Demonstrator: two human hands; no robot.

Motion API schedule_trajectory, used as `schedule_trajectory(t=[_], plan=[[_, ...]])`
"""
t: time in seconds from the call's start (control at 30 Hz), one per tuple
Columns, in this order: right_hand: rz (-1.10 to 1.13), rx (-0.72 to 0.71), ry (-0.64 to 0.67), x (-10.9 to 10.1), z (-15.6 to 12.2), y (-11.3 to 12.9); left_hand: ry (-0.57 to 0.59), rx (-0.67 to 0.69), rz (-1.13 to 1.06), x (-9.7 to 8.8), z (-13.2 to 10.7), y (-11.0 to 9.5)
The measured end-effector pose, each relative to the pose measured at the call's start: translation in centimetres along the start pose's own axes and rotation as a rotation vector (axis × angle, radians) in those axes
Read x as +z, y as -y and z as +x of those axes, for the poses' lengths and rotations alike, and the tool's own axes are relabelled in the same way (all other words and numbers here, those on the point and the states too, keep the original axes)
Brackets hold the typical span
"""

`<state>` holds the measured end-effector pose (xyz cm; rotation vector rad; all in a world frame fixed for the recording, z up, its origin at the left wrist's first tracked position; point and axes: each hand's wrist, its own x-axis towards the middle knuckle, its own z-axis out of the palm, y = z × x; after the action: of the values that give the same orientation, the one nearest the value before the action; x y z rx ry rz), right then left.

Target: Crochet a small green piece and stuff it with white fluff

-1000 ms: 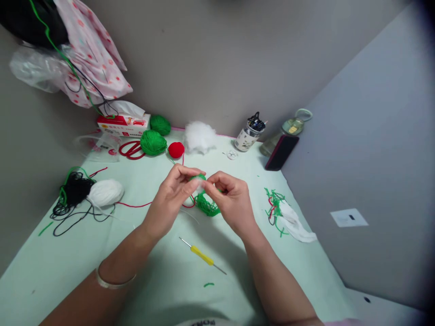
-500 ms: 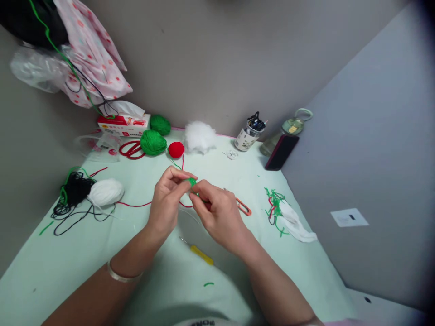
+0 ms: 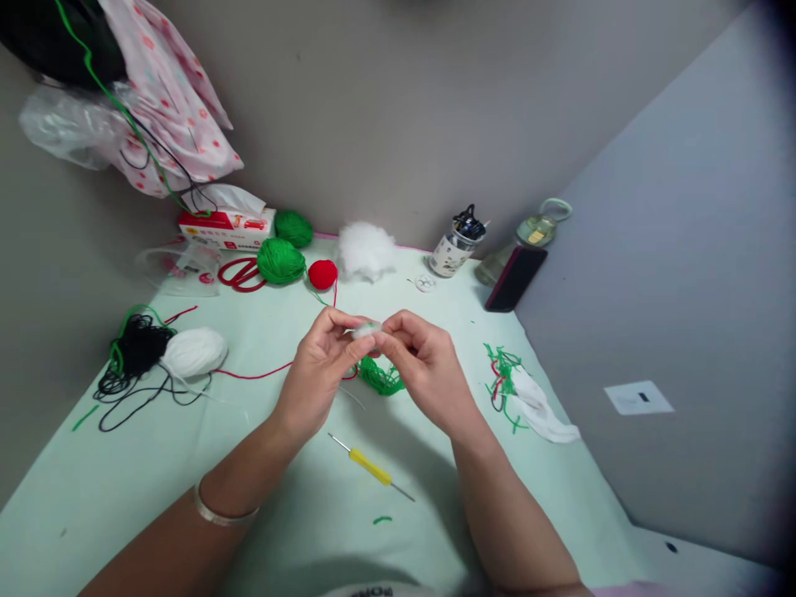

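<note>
Between the fingertips of both hands is a small white piece with a bit of green [image 3: 366,330], apparently soft or crocheted; its exact kind is partly hidden. My left hand [image 3: 317,369] pinches its left side, and my right hand [image 3: 424,365] pinches the right side. Just below the fingers a bundle of green yarn [image 3: 381,379] shows, and I cannot tell if it hangs or lies on the table. A red strand runs leftward from behind my left hand. Nearer to me lies a yellow-handled crochet hook [image 3: 370,467].
At the back stand green yarn balls [image 3: 281,261], a red yarn ball [image 3: 322,274], white stuffing [image 3: 366,251], red-handled scissors [image 3: 241,274], a pen cup [image 3: 456,246] and a phone [image 3: 516,278]. White yarn [image 3: 195,351] and black yarn [image 3: 138,344] lie left; yarn scraps [image 3: 505,373] lie right.
Both hands have turned, and the right has shifted right. A whitish face of the piece now shows instead of green. The green yarn bundle has come into view; the orange tool is now hidden.
</note>
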<state>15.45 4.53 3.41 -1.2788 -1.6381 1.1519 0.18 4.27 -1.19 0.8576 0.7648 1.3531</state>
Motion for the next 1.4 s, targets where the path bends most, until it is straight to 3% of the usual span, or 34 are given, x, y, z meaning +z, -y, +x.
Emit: schedule_trajectory(t=[0.1, 0.33, 0.4, 0.53, 0.6, 0.63, 0.73, 0.8, 0.9, 0.97, 1.07, 1.4], plan=[[-0.022, -0.012, 0.105, 0.3, -0.5, 0.7, -0.053, 0.044, 0.037, -0.3, 0.3, 0.3], [-0.118, -0.046, 0.068, 2.7, -1.1, 0.2, -0.161, 0.164, 0.108, -0.6, 0.7, 0.2], [-0.221, -0.146, 0.008, 2.2, -0.6, -0.1, -0.18, 0.147, 0.096, -0.7, 0.6, -0.2], [-0.508, -0.458, -0.239, 0.4, 0.2, -0.2, -0.174, 0.034, -0.026, -0.7, 0.6, -1.0], [-0.453, -0.53, -0.27, -0.1, 0.1, 0.1, -0.164, -0.01, -0.055, -0.6, 0.6, -1.1], [-0.351, -0.531, -0.222, -0.2, 0.0, 0.2, -0.164, -0.022, -0.053, -0.6, 0.6, -1.0], [0.082, -0.392, 0.021, -0.1, -0.5, 0.5, -0.151, -0.046, -0.036, -0.5, 0.5, -0.9], [0.202, -0.259, 0.065, 0.0, -0.7, 0.5, -0.143, -0.06, -0.048, -0.4, 0.4, -0.9], [-0.056, -0.211, -0.044, 0.2, -0.5, 0.2, -0.142, -0.081, -0.08, -0.2, 0.2, -1.1], [-0.274, -0.26, -0.052, 0.3, -0.3, -0.1, -0.131, -0.093, -0.098, -0.1, 0.1, -1.0], [-0.414, -0.303, -0.022, 0.5, -0.1, -0.4, -0.109, -0.102, -0.112, 0.0, 0.0, -0.8], [-0.101, 0.027, -0.018, 0.1, 0.5, -0.4, 0.012, -0.171, -0.079, 0.2, -0.2, -0.6]])
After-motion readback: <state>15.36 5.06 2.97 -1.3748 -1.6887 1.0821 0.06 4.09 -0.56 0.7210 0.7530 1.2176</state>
